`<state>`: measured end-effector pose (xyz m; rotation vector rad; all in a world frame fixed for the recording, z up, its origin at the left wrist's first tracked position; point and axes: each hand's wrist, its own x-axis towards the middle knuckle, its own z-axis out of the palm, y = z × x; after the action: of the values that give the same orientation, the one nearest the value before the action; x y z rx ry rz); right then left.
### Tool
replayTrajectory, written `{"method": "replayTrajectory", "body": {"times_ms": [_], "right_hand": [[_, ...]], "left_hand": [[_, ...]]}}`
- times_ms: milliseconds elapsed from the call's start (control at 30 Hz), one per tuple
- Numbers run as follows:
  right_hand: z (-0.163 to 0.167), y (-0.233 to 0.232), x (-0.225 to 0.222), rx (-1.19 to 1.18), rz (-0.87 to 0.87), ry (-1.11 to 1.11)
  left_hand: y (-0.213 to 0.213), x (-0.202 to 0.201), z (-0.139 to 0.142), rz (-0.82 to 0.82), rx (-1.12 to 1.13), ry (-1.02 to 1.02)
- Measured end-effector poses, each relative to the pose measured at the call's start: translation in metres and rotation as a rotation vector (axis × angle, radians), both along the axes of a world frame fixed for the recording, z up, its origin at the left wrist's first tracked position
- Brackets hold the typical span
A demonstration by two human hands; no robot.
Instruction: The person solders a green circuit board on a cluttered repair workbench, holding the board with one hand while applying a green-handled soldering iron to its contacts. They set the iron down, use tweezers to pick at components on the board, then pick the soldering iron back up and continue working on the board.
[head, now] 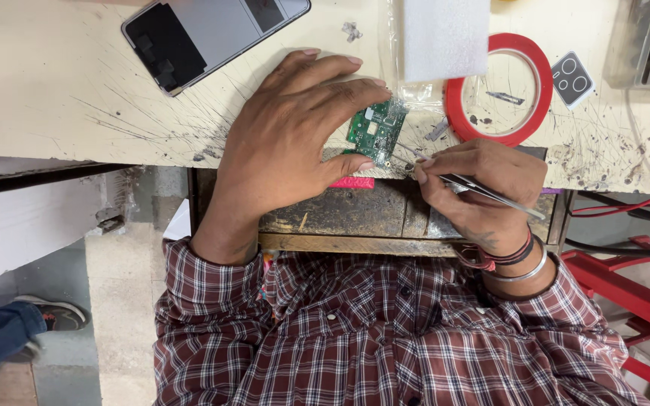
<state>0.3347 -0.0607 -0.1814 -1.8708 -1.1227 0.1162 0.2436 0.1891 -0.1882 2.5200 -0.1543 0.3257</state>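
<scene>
The left hand point(295, 143) pins a small green board point(376, 129) at the near edge of the scratched bench point(54, 83), thumb and fingertips closed on its rims. The right hand point(483, 192) pinches thin metal tweezers point(483, 192) shut; whether the tips hold anything cannot be told. The tips point left, toward the board's near right corner, just beside it. The board's long axis runs near to far. Right of it lies a red tape ring point(499, 89); beyond, a white foam block point(445, 34); far left, a grey phone point(216, 34) lies back-up.
</scene>
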Motion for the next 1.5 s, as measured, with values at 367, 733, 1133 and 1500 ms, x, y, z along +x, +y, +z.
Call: {"method": "replayTrajectory", "body": {"times_ms": [367,733,1133,1500], "right_hand": [[-0.0028,-0.002,0.0037,-0.022,0.026,-0.02],[-0.0055,-0.0024,0.0033,0.004,-0.004,0.056],[-0.0043,-0.002,0.0049,-0.012,0.055,-0.034],[-0.0044,-0.0012,0.0049,-0.008,0.014,-0.025]], "left_hand": [[0.0007,0.001,-0.0044,0.002,0.006,-0.006],[0.0019,0.0028,-0.0069,-0.023,0.001,-0.005],[0.0,0.0033,-0.0073,-0.013,0.015,-0.016],[-0.0006,0.0042,-0.0089,-0.009,0.009,-0.01]]}}
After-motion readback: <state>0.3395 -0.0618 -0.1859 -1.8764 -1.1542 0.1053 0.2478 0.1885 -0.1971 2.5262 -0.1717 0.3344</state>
